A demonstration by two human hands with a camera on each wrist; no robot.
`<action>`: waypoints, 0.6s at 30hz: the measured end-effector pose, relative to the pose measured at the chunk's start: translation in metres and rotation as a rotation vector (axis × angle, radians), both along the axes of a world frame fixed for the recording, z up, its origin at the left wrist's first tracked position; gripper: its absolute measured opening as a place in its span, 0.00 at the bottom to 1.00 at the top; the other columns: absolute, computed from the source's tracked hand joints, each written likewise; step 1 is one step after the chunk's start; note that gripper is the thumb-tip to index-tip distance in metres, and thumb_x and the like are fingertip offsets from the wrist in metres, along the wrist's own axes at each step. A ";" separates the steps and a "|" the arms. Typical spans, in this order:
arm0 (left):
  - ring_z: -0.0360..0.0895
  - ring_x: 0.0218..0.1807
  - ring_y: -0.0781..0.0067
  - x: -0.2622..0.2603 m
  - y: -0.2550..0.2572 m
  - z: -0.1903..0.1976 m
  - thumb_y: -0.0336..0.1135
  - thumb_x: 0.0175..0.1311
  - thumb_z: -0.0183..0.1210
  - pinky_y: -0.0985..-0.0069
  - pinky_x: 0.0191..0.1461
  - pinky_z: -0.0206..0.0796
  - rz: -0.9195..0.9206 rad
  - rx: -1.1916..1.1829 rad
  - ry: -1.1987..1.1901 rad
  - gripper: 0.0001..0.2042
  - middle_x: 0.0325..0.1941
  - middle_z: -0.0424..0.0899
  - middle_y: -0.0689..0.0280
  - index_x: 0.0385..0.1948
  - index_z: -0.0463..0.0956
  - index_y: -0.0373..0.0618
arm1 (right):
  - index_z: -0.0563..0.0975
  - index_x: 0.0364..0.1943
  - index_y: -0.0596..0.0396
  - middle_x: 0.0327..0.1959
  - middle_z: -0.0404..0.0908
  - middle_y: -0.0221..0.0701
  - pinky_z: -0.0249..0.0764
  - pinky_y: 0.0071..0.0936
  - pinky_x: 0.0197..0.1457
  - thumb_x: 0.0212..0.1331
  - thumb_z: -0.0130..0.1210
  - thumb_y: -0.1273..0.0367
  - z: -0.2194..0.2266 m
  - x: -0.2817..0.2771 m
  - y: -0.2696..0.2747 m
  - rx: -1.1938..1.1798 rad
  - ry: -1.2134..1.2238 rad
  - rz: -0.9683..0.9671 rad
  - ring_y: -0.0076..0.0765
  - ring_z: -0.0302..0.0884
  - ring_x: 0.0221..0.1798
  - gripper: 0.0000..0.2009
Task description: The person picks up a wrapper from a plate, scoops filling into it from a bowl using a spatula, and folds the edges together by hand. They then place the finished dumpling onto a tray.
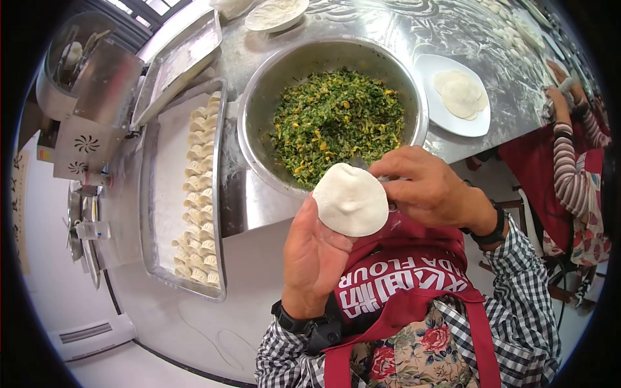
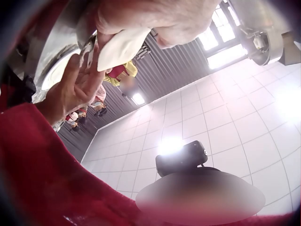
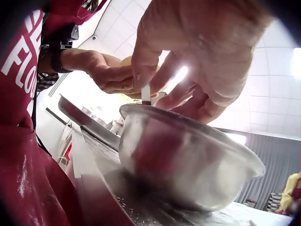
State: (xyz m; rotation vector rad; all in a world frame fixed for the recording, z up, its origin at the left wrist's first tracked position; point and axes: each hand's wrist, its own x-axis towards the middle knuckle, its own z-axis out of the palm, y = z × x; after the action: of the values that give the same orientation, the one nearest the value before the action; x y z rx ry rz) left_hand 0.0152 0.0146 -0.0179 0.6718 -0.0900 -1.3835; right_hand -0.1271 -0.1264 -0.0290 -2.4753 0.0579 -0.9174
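Observation:
A round white dough wrapper (image 1: 352,199) (image 2: 123,49) lies across the fingers of my left hand (image 1: 317,255) (image 2: 155,16), whose thumb is at its left edge. It bears a small dimple near its middle. My right hand (image 1: 433,191) (image 2: 73,89) (image 3: 202,52) is at the wrapper's right side and pinches a narrow metal utensil (image 3: 146,95), mostly hidden by the fingers. Just beyond both hands stands a steel bowl (image 1: 255,152) (image 3: 183,165) of chopped green and yellow filling (image 1: 336,123). In the right wrist view, my left hand (image 3: 110,75) appears behind the right.
Left of the bowl, a metal tray (image 1: 150,213) holds rows of pleated dumplings (image 1: 200,194). A white plate (image 1: 479,116) with stacked wrappers (image 1: 460,96) is on the right. Another tray (image 1: 184,55) and a floury plate (image 1: 277,14) sit farther back. Another person's hands (image 1: 563,90) are at far right.

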 end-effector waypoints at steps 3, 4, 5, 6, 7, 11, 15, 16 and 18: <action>0.68 0.57 0.62 0.001 0.000 -0.003 0.33 0.61 0.51 0.63 0.61 0.61 -0.008 0.024 -0.178 0.23 0.55 0.69 0.57 0.57 0.57 0.37 | 0.75 0.30 0.56 0.33 0.75 0.33 0.71 0.30 0.34 0.36 0.56 0.77 -0.004 0.003 0.002 -0.046 0.033 0.019 0.40 0.73 0.35 0.11; 0.68 0.57 0.62 0.001 0.001 -0.004 0.33 0.61 0.51 0.63 0.61 0.61 -0.007 0.025 -0.177 0.23 0.55 0.69 0.57 0.57 0.57 0.37 | 0.75 0.29 0.56 0.33 0.75 0.32 0.71 0.30 0.34 0.37 0.56 0.77 -0.006 0.005 0.001 -0.039 0.032 0.014 0.39 0.73 0.34 0.10; 0.71 0.53 0.65 0.000 0.002 -0.005 0.28 0.57 0.54 0.66 0.58 0.64 0.035 0.045 -0.187 0.23 0.52 0.71 0.58 0.55 0.60 0.37 | 0.75 0.29 0.56 0.32 0.75 0.32 0.71 0.30 0.33 0.37 0.56 0.76 -0.007 0.006 0.000 -0.031 0.032 0.012 0.39 0.73 0.34 0.10; 0.73 0.50 0.67 0.000 0.004 -0.006 0.24 0.54 0.57 0.69 0.55 0.68 0.079 0.066 -0.198 0.24 0.49 0.73 0.59 0.54 0.62 0.37 | 0.75 0.29 0.56 0.32 0.75 0.32 0.71 0.30 0.33 0.37 0.56 0.76 -0.007 0.008 -0.002 -0.028 0.033 0.017 0.39 0.73 0.34 0.10; 0.73 0.50 0.67 0.001 0.006 -0.008 0.24 0.54 0.57 0.69 0.55 0.68 0.083 0.063 -0.198 0.24 0.49 0.73 0.59 0.54 0.62 0.37 | 0.75 0.29 0.55 0.31 0.75 0.32 0.71 0.30 0.33 0.39 0.57 0.76 -0.007 0.010 -0.005 -0.013 0.014 -0.018 0.39 0.73 0.33 0.09; 0.76 0.45 0.69 0.004 0.013 -0.015 0.23 0.52 0.58 0.71 0.50 0.71 0.141 0.124 -0.241 0.21 0.44 0.76 0.61 0.50 0.65 0.38 | 0.75 0.29 0.56 0.29 0.76 0.33 0.71 0.31 0.32 0.43 0.57 0.75 0.001 0.017 -0.015 0.107 -0.020 -0.115 0.41 0.74 0.32 0.06; 0.77 0.43 0.70 0.009 0.020 -0.021 0.23 0.52 0.58 0.73 0.49 0.72 0.140 0.157 -0.250 0.20 0.43 0.77 0.61 0.49 0.65 0.38 | 0.75 0.29 0.57 0.28 0.76 0.34 0.71 0.31 0.32 0.46 0.56 0.76 0.007 0.019 -0.028 0.236 0.068 -0.083 0.42 0.75 0.31 0.05; 0.77 0.43 0.70 0.010 0.021 -0.022 0.23 0.52 0.58 0.73 0.49 0.72 0.140 0.158 -0.247 0.20 0.43 0.77 0.61 0.49 0.65 0.38 | 0.75 0.29 0.57 0.28 0.76 0.34 0.71 0.31 0.33 0.46 0.56 0.77 0.008 0.020 -0.030 0.238 0.095 -0.071 0.42 0.75 0.30 0.05; 0.77 0.42 0.70 0.013 0.024 -0.023 0.22 0.53 0.58 0.73 0.48 0.72 0.150 0.169 -0.266 0.20 0.43 0.77 0.61 0.49 0.65 0.37 | 0.75 0.29 0.58 0.29 0.77 0.35 0.71 0.30 0.33 0.46 0.56 0.77 0.008 0.023 -0.034 0.240 0.123 -0.060 0.42 0.75 0.30 0.05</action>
State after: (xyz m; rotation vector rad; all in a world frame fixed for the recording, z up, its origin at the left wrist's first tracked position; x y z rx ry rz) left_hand 0.0278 0.0384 -0.0411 0.9834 -0.1323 -1.1608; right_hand -0.1043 -0.1603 -0.0214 -2.3125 0.2692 -0.7340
